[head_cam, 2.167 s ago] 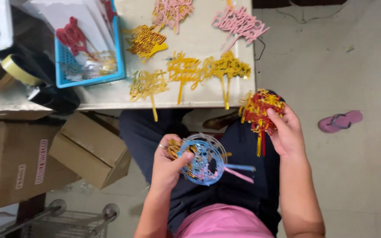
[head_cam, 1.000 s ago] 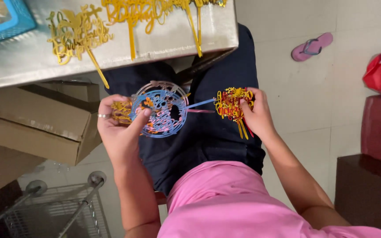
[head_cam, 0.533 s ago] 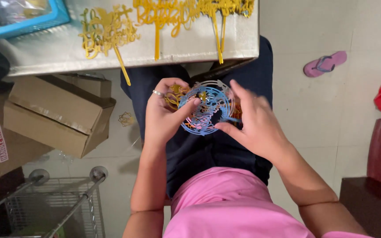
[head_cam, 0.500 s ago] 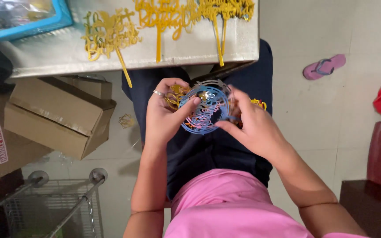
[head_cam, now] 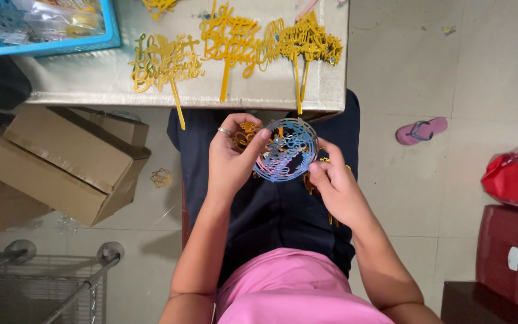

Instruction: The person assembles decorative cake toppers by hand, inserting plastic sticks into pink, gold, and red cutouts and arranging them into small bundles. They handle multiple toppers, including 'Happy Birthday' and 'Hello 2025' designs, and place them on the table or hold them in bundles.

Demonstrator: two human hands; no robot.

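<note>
blue basket (head_cam: 112, 36) cut off at top edge, gold pieces (head_cam: 246, 131) half hidden behind left hand (head_cam: 230, 162)

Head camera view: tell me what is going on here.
A seated person holds a round blue cut-out disc over their lap with both hands. The left hand grips its left edge and also holds some gold cut-out pieces behind it; the right hand pinches its right side. Gold script cake toppers lie along the table edge ahead, beside a blue basket.
</note>
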